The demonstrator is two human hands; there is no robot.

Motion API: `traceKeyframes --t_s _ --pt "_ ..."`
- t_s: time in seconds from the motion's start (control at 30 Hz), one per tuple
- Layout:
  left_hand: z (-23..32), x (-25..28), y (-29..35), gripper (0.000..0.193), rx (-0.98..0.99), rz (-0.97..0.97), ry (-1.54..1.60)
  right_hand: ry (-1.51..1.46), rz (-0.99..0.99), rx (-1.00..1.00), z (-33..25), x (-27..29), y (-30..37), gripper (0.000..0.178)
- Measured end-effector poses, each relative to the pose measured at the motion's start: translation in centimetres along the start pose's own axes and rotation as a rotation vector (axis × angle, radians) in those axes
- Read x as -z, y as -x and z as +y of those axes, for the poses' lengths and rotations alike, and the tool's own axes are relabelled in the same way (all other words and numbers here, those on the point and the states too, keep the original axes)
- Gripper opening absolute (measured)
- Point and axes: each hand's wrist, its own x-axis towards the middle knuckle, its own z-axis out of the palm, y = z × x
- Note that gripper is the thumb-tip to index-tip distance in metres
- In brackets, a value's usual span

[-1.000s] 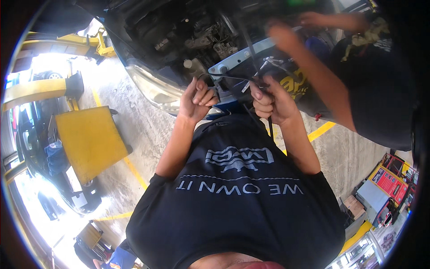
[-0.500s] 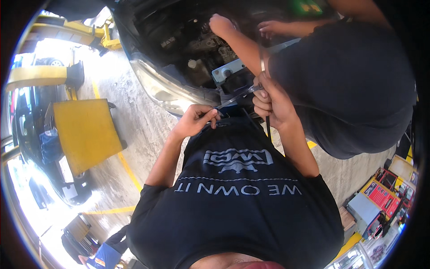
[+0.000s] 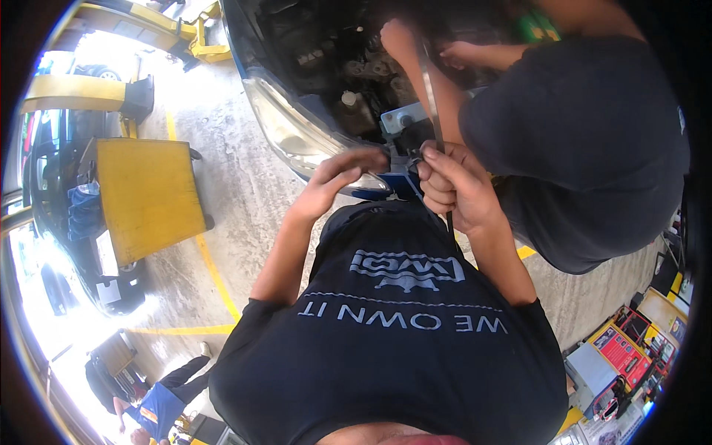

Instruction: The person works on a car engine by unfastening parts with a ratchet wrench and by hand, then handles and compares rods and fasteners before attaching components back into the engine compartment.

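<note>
My right hand (image 3: 450,187) is closed around a long thin metal strip (image 3: 429,81) that runs up toward the open engine bay (image 3: 326,52) of a car and sticks out below my fist. My left hand (image 3: 337,178) reaches across at chest height. Its fingertips meet the strip next to my right fist and pinch a small blue piece (image 3: 393,184) there. Both hands hover just in front of the car's headlight (image 3: 285,126). How the blue piece joins the strip is hidden by my fingers.
A co-worker in a dark shirt (image 3: 578,141) leans over the engine bay at the right, both hands inside it. A yellow lift platform (image 3: 148,196) lies on the concrete at the left, with yellow floor lines. Tool boxes (image 3: 623,356) stand lower right. Another person (image 3: 159,404) crouches lower left.
My left hand moved from below the car's nose to beside my right fist. The co-worker leaned further in over the engine bay. My view shifted closer to the car.
</note>
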Motion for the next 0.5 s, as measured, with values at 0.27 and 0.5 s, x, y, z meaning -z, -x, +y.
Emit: traceKeyframes --t_s 0.27,0.5 --pt "6.2 -3.2 -1.7 0.024 -0.621 -0.017 -0.339 0.310 0.097 0.041 0.6 -3.1 -0.3 0.025" --pt "4.4 -4.2 -2.0 0.019 -0.581 0.114 -0.220 0.606 0.139 0.402 1.7 -3.0 -0.9 0.024"
